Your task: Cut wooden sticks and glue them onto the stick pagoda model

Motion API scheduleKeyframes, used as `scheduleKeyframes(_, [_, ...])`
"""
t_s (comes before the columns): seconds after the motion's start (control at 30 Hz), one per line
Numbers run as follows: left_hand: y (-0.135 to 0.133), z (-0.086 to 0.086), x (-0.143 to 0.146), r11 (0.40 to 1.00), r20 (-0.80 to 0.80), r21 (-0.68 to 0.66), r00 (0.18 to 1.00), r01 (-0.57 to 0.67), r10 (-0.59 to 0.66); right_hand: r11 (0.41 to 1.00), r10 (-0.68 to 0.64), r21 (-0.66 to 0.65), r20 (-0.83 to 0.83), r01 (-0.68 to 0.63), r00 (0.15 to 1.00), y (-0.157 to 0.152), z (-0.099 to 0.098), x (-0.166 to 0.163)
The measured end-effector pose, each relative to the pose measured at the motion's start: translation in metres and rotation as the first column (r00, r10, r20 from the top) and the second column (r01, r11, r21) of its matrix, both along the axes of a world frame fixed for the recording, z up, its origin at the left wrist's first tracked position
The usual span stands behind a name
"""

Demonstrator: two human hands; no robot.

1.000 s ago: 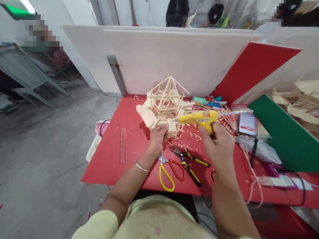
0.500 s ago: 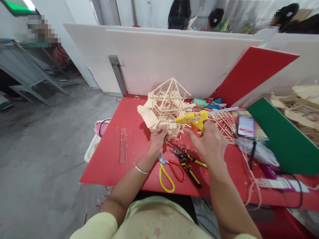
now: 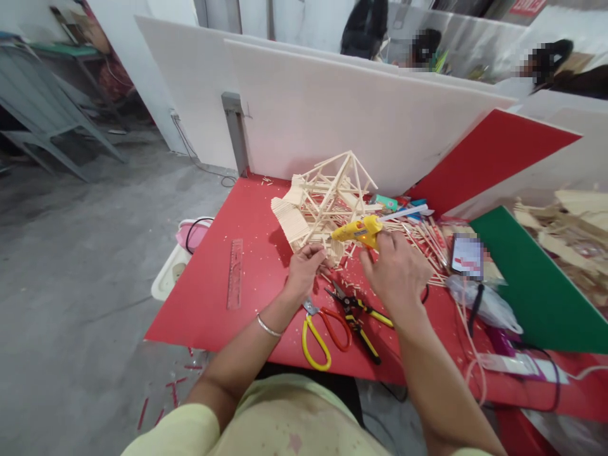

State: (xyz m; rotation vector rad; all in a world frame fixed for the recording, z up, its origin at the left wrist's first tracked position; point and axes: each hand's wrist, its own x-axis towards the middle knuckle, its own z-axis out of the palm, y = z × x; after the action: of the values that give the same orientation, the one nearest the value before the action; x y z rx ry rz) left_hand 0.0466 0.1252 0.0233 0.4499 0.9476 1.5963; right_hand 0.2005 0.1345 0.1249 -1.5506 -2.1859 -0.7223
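Head view. Reference point: the stick model [image 3: 325,206], standing on the red desk [image 3: 190,316] ahead of me. The fingers of my left hand [image 3: 303,273] are narrow, pinching at the model's near edge; what lies between them is too small to tell. The fingers of my right hand [image 3: 399,267] wrap the yellow glue gun [image 3: 358,232], its front end aimed left at the model's near right part. Cannot tell whether the tip touches.

Technique (my judgement): gluing at that near edge. A small bead right on the joint should do; excess would likely string. Tip probably hot, so left fingers best clear of it. Light pressure; the frame looks fragile.

Count: one model; one glue gun, with one glue stick [image 3: 403,212] at its back. On the model's near side, one pair of scissors [image 3: 311,308] and one pair of cutters [image 3: 352,307]. Left of it and nearer, one clear ruler [image 3: 234,273]. Right of it, one phone [image 3: 468,254]; loose sticks [image 3: 422,242], too many to count.
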Motion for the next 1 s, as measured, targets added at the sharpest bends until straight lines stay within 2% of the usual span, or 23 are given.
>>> scheduleKeyframes(0.3, [-0.002, -0.002, -0.002, 0.999, 0.007, -0.007, 0.999, 0.043, -0.043, 0.999, 0.026, 0.041, 0.016, -0.026, 1.000, -0.002, 0.003, 0.000])
scheduleKeyframes(0.8, [0.003, -0.009, 0.002, 0.998, -0.009, 0.008, 0.998, 0.058, -0.058, 0.999, 0.041, 0.031, 0.017, -0.042, 0.999, -0.003, 0.004, 0.000])
scheduleKeyframes(1.0, [0.003, -0.007, 0.005, 0.998, -0.016, 0.013, 0.998, 0.068, -0.068, 0.999, 0.034, 0.033, 0.009, -0.035, 0.999, -0.002, 0.004, 0.000])
